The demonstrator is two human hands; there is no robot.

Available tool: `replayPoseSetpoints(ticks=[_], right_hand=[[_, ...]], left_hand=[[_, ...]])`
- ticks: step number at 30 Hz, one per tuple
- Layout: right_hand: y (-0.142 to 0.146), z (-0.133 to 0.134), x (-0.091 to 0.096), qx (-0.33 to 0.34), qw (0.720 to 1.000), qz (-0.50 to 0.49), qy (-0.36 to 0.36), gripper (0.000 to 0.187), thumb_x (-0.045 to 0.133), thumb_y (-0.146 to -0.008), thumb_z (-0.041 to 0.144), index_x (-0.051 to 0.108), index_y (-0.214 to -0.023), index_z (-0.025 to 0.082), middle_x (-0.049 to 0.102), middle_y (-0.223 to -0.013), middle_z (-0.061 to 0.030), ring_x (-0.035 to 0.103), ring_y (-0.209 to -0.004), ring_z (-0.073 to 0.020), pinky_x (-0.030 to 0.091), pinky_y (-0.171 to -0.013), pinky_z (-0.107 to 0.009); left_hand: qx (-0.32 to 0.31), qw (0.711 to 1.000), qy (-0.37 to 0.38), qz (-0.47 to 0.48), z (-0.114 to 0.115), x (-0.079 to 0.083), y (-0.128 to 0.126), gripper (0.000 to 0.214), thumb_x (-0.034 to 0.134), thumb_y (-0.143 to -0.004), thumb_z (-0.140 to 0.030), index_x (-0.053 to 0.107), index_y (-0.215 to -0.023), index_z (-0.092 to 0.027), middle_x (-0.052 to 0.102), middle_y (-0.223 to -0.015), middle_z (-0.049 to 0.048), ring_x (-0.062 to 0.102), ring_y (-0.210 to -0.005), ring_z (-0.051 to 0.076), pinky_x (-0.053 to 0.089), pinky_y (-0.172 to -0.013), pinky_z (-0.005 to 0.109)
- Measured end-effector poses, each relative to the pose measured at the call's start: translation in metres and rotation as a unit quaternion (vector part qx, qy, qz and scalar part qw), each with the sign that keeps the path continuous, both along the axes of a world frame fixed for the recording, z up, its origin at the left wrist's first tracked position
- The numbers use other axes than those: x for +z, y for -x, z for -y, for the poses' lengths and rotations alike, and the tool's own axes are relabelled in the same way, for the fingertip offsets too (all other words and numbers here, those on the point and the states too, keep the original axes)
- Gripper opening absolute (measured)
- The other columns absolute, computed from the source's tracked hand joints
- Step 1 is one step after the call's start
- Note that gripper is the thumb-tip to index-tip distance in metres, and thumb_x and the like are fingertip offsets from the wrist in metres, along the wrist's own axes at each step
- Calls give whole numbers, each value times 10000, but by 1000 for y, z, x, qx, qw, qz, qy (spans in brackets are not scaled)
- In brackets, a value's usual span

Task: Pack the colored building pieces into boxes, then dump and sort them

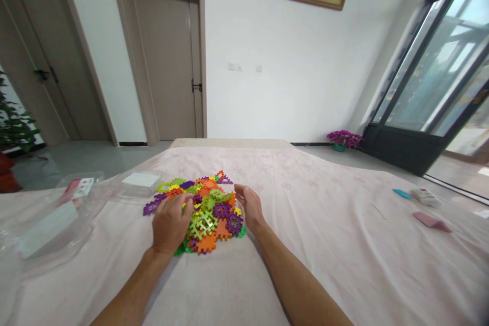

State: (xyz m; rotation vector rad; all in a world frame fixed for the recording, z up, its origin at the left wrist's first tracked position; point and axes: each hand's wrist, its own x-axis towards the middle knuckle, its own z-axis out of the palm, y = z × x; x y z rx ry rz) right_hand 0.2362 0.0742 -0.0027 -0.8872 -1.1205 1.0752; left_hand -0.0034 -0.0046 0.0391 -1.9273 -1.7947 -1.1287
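A pile of flat plastic building pieces [208, 206] in orange, green, purple and yellow lies on the pink bedsheet [298, 224]. My left hand [170, 224] rests palm down on the pile's left side, fingers spread over the pieces. My right hand [250, 206] stands on edge against the pile's right side, fingers stretched out and touching the pieces. Neither hand grips a piece that I can see.
A clear plastic bag [57, 219] with paper cards lies at the left. Small items, a teal piece [403, 193], a white packet [425, 197] and a pink card [431, 221], lie at the right. Doors, a wall and a glass door stand beyond the bed.
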Motion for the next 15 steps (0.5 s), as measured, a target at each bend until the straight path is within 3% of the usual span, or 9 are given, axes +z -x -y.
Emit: replayPoseSetpoints(ticks=[3, 7, 11, 15], right_hand=[[-9, -9, -8, -56, 995, 74, 44, 409, 588, -812, 472, 755, -1018, 161, 761, -1055, -115, 700, -980, -256, 557, -886, -398], [-16, -13, -19, -87, 977, 191, 27, 387, 559, -772, 285, 753, -1086, 172, 767, -1015, -83, 697, -917, -235, 558, -863, -382], [-15, -9, -19, -50, 936, 343, -70, 446, 564, -774, 168, 753, -1178, 187, 729, -1236, -91, 650, -1164, -236, 469, -1072, -394], [-13, -3, -9, 24, 887, 444, -127, 431, 569, -849, 163, 746, -1234, 240, 676, -1367, -65, 583, -1292, -230, 383, -1159, -394]], left_hand=[[108, 990, 68, 59, -6, -2, 41, 368, 393, -988, -374, 707, -1120, -234, 752, -1151, 67, 689, -989, 265, 487, -901, 384], [143, 974, 128, 121, -17, -25, 80, 450, 350, -974, -427, 715, -1153, -232, 697, -1260, 92, 642, -1125, 287, 493, -954, 387], [144, 972, 150, 114, -30, -47, 87, 530, 356, -960, -426, 676, -1289, -162, 654, -1318, 156, 553, -1286, 318, 417, -1101, 423], [204, 953, 208, 80, -38, -50, 84, 616, 344, -969, -507, 561, -1455, -197, 595, -1375, 196, 526, -1315, 378, 372, -1098, 546]])
